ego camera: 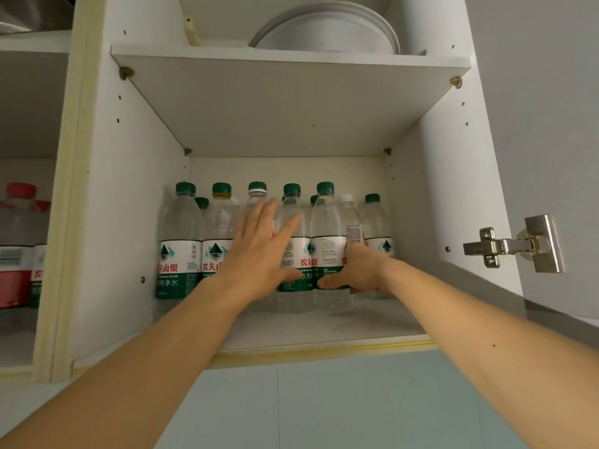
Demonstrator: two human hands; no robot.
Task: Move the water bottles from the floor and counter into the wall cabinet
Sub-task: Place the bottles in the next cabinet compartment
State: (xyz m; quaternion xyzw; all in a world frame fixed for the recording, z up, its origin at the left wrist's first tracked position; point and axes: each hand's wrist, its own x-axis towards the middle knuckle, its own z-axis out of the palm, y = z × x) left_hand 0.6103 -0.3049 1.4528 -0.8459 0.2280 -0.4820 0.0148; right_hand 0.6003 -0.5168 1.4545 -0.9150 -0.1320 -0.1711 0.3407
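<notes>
The water bottles (pixel 275 241) stand upright in a tight group at the back of the lower shelf (pixel 324 322) of the wall cabinet (pixel 129 189), most with green caps, one with a white cap. The right hand (pixel 359 270) grips a front bottle (pixel 329 244) low on its label, thumb curled across the front. The left hand (pixel 262 251) lies flat, fingers straight and spread, against the middle bottles; whether it presses or only touches is hard to tell. Above, plates (pixel 327 27) lean on the upper shelf (pixel 291 59). A metal hinge (pixel 515 244) sits on the open door at right. Red-capped bottles (pixel 19 241) stand in the compartment to the left.
</notes>
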